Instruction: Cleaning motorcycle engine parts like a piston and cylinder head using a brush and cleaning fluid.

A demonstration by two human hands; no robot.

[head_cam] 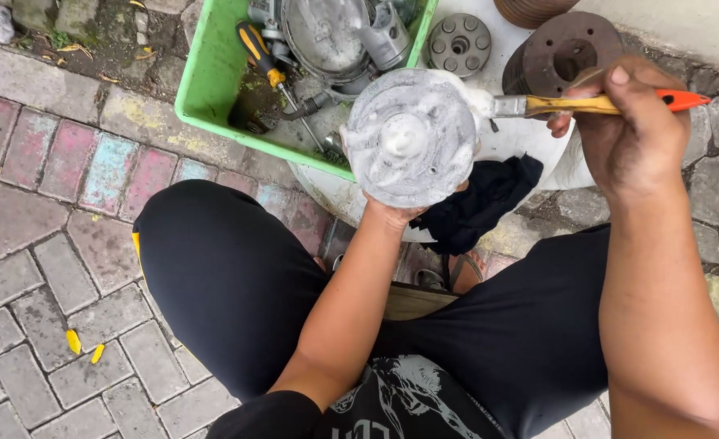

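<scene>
While the person squats over paving, lines follow.
Left hand (392, 213): grips the soapy disc (412, 136) from below, face tilted up for scrubbing.
Right hand (632, 130): fingers clenched on brush (587, 104), bristles touching the disc's right edge.
Disc: held above the green tub (213, 97), so suds drip down.
Nearby: screwdriver (263, 57) in tub; black rag (481, 199) beneath.
</scene>
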